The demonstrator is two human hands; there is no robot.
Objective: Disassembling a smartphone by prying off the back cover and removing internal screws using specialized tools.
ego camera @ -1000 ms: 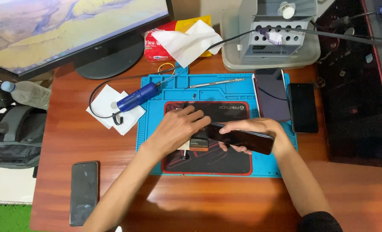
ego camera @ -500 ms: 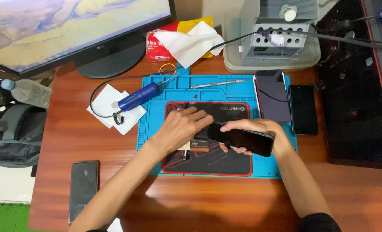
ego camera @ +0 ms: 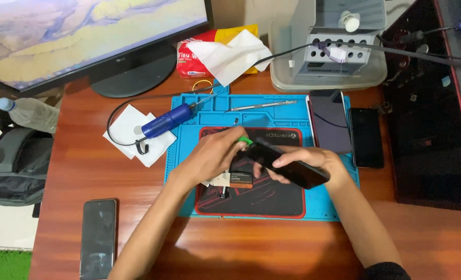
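Both hands met over the black pad (ego camera: 261, 199) on the blue repair mat (ego camera: 189, 171). Right hand (ego camera: 313, 162) gripped a dark smartphone (ego camera: 287, 163), tilted up just above the pad. Left hand (ego camera: 209, 158) pinched a small green pick (ego camera: 245, 140) against the phone's upper end. Judging from this, prying the phone's edge open was under way; the pick would need a steady, shallow slide along the seam. A blue electric screwdriver (ego camera: 163, 122) lay near the mat's left edge.
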